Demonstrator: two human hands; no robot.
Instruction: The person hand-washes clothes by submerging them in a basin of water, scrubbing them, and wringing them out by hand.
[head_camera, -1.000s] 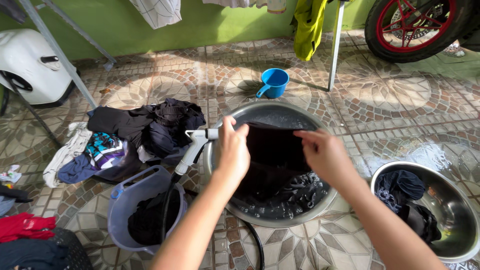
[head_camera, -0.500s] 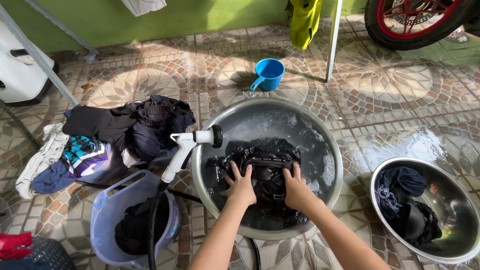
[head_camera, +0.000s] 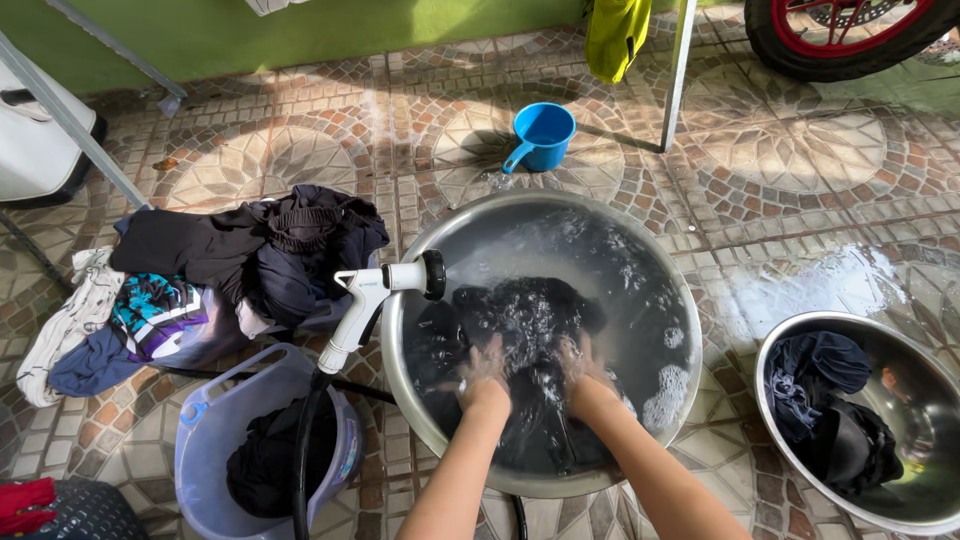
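Steel basin (head_camera: 420, 400) holds a black garment (head_camera: 530, 320) mid-wash, left hand (head_camera: 484, 375) and right hand (head_camera: 580, 365) pressing it underwater (grip too blurred to tell), a clothes pile (head_camera: 250, 260) unwashed.

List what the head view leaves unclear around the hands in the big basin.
- Left hand and right hand: fingers blurred by motion and churning water; each grip on the dark garment cannot be read.
- Garment's kind: bunched underwater in the large steel basin.
- Small steel basin: cut off by the right edge.
- Hose: runs off the bottom edge.
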